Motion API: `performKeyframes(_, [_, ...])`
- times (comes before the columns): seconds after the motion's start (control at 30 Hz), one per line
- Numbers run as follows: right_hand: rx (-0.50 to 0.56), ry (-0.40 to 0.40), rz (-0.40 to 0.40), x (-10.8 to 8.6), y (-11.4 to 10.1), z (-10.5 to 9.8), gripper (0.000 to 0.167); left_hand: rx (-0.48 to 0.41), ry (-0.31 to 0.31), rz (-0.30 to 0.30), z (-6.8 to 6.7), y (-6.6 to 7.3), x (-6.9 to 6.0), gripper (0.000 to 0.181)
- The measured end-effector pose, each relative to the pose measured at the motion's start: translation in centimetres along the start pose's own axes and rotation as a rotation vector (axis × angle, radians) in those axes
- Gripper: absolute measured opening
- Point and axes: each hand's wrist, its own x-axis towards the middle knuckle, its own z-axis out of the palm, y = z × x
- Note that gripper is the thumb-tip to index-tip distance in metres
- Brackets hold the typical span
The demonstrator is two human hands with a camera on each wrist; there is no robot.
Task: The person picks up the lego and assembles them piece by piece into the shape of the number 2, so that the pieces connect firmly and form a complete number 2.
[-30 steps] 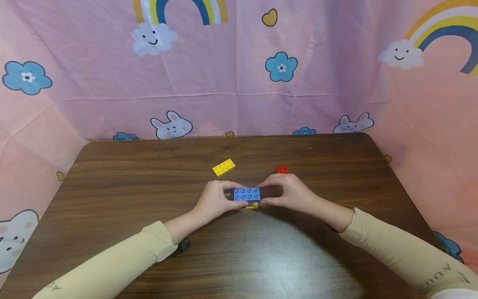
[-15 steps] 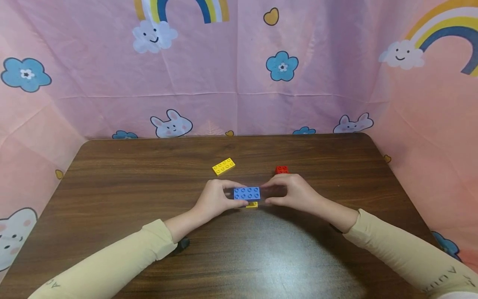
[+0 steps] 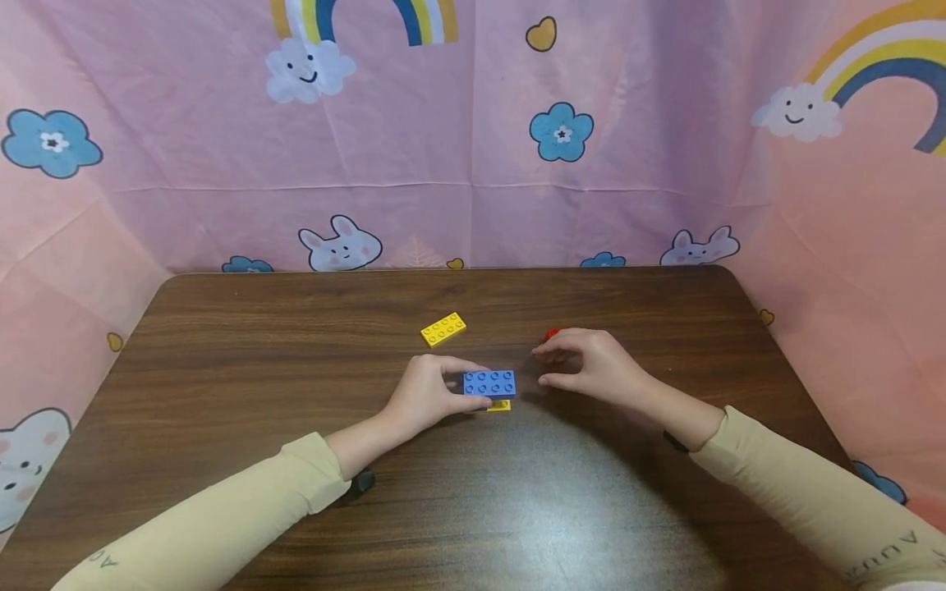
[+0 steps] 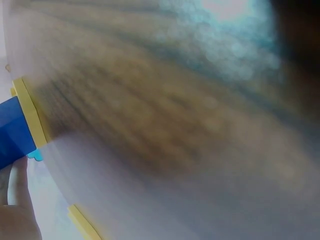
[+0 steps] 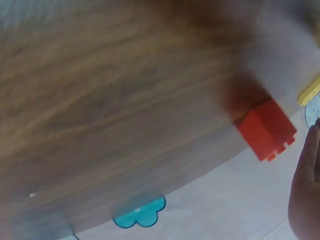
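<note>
My left hand (image 3: 424,394) pinches a blue toy building brick (image 3: 489,383) with two rows of studs between thumb and fingers. Beneath it, part of a flat yellow brick (image 3: 499,405) shows at the near side; in the left wrist view the blue brick (image 4: 15,132) sits flush against the yellow one (image 4: 31,112). Apart from them, my right hand (image 3: 599,367) hovers to the right, fingers loosely bent and holding nothing. A red brick (image 3: 553,333) lies just beyond its fingers, mostly hidden by them; in the right wrist view the red brick (image 5: 267,130) stands on the table, not touched.
A second flat yellow brick (image 3: 443,329) lies slantwise on the brown wooden table (image 3: 259,361), behind the left hand. A pink patterned cloth (image 3: 473,148) hangs along the table's back and sides. Light glares off the table's near middle.
My right hand has let go of the blue brick's right end and moved right and away from me, covering more of the red brick. My left hand stays on the blue brick.
</note>
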Motion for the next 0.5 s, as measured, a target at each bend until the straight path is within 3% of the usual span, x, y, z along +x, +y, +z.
performKeyframes(0.17, [-0.018, 0.015, 0.0, 0.6, 0.8, -0.9, 0.035, -0.004, -0.008, -0.013, -0.1, 0.0, 0.0, 0.039])
performKeyframes(0.5, [-0.052, 0.016, 0.137, 1.6, 2.4, -2.1, 0.036, -0.024, -0.012, -0.018, -0.1, 0.2, -0.1, 0.038])
